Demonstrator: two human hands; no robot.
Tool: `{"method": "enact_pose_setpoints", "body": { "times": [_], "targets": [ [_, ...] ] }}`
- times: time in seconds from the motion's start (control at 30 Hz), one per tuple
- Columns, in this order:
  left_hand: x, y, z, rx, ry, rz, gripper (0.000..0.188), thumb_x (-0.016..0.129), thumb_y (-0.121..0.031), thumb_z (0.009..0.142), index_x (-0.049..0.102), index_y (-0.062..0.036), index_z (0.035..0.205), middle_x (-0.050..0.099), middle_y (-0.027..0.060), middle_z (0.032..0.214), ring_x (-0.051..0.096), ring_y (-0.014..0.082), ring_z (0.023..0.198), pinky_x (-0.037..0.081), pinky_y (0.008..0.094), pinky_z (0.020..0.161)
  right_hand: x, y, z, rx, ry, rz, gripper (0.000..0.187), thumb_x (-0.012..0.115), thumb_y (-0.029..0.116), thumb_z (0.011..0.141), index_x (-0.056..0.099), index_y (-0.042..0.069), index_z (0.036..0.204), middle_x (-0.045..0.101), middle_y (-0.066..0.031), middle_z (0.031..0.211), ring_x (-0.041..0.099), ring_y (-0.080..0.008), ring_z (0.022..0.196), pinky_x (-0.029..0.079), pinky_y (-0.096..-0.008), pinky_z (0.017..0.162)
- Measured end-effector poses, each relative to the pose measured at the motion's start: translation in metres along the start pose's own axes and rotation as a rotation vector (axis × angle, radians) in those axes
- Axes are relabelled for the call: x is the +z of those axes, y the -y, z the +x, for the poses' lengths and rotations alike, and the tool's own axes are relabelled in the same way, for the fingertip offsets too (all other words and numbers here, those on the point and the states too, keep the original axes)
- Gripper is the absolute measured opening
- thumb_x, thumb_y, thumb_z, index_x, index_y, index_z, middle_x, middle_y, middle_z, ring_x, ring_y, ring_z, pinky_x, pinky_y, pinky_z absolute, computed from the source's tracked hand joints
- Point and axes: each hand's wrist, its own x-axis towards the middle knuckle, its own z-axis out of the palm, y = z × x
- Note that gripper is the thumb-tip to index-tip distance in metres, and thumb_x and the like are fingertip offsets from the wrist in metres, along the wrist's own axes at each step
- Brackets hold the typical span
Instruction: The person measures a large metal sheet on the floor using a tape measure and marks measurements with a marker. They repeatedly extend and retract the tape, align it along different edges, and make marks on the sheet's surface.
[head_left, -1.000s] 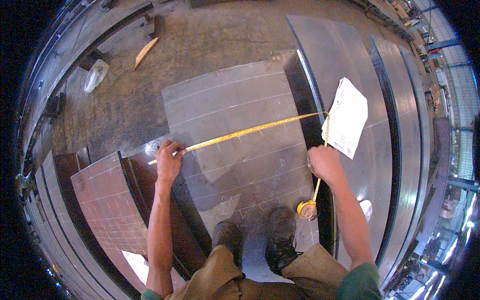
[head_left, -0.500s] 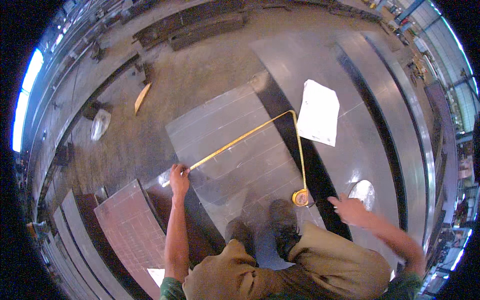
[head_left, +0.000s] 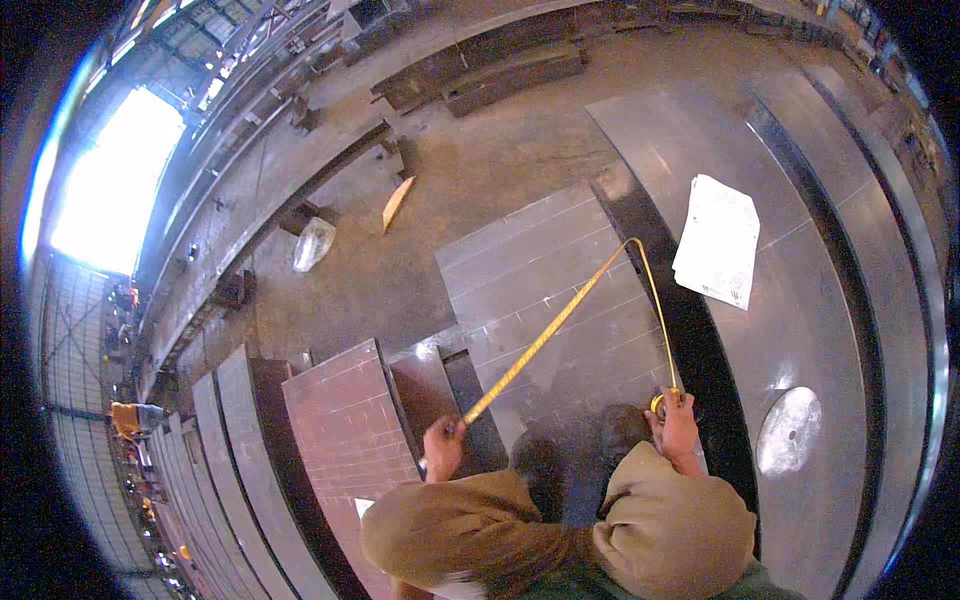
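A yellow tape measure blade (head_left: 540, 345) stretches slantwise above a grey steel plate (head_left: 535, 255), then bends sharply near the plate's far right edge and runs back to its case. My left hand (head_left: 443, 448) is closed on the blade's near left end, by the plate's left side. At the near right, my right hand (head_left: 679, 432) grips the yellow tape measure case (head_left: 657, 405), which the fingers partly cover. Thin pale lines cross the plate. Both my shoes rest on its near part, between my bent knees.
White paper sheets (head_left: 718, 240) and a shiny oval metal disc (head_left: 789, 431) lie on the long plate to the right. A reddish plate (head_left: 345, 420) with pale lines sits at left. Dark gaps separate the plates. Beyond are an orange-brown strip (head_left: 398, 204) and steel beams (head_left: 515, 80).
My right hand, earlier apart from the tape measure case, now grips it. My left hand has come nearer my knees with the blade end. The whole view has shifted.
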Motion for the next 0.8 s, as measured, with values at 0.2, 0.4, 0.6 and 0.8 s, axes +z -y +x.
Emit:
{"method": "enact_pose_setpoints", "body": {
  "times": [0.2, 0.4, 0.6, 0.8],
  "targets": [
    [0.019, 0.119, -0.044, -0.270, 0.244, -0.168, 0.019, 0.072, -0.021, 0.090, 0.069, -0.0027, 0.095, 0.068, 0.0080, 0.078, 0.064, 0.0154, 0.068, 0.050, 0.0326, 0.061, 0.006, -0.023, 0.004, -0.161, -0.093, -0.004, 0.050, 0.072, 0.027, 0.085, 0.057, 0.016, 0.131, 0.051, -0.0209, 0.122, 0.061, -0.0409, 0.101, 0.054, -0.0477, 0.080],
    [-0.045, 0.105, -0.041, -0.320, 0.165, -0.391, 0.018, 0.070, -0.021, 0.093, 0.065, -0.0059, 0.101, 0.066, 0.0029, 0.076, 0.060, 0.0128, 0.063, 0.050, 0.0306, 0.053, -0.038, -0.002, 0.033, -0.301, 0.124, 0.380, 0.040, 0.059, 0.028, 0.093, 0.058, 0.011, 0.130, 0.061, -0.0203, 0.111, 0.063, -0.0375, 0.099, 0.052, -0.0460, 0.086],
    [-0.138, -0.022, 0.038, -0.275, 0.237, -0.127, 0.019, 0.064, -0.025, 0.097, 0.062, -0.0090, 0.107, 0.055, -0.0034, 0.069, 0.048, 0.0089, 0.051, 0.040, 0.0256, 0.045, -0.028, 0.035, 0.046, 0.092, 0.604, 1.573, 0.042, 0.039, 0.037, 0.101, 0.057, 0.009, 0.125, 0.067, -0.0132, 0.107, 0.067, -0.0240, 0.093, 0.055, -0.0371, 0.081],
    [-0.185, -0.135, 0.050, -0.102, 0.092, 0.217, 0.015, 0.060, -0.018, 0.098, 0.067, -0.0046, 0.096, 0.053, -0.0022, 0.060, 0.047, 0.0078, 0.048, 0.036, 0.0265, 0.043, -0.034, 0.052, 0.044, 0.182, 0.803, 1.696, 0.056, 0.028, 0.052, 0.104, 0.055, 0.009, 0.127, 0.067, -0.0148, 0.109, 0.069, -0.0242, 0.086, 0.056, -0.0315, 0.066]
  ]
}}
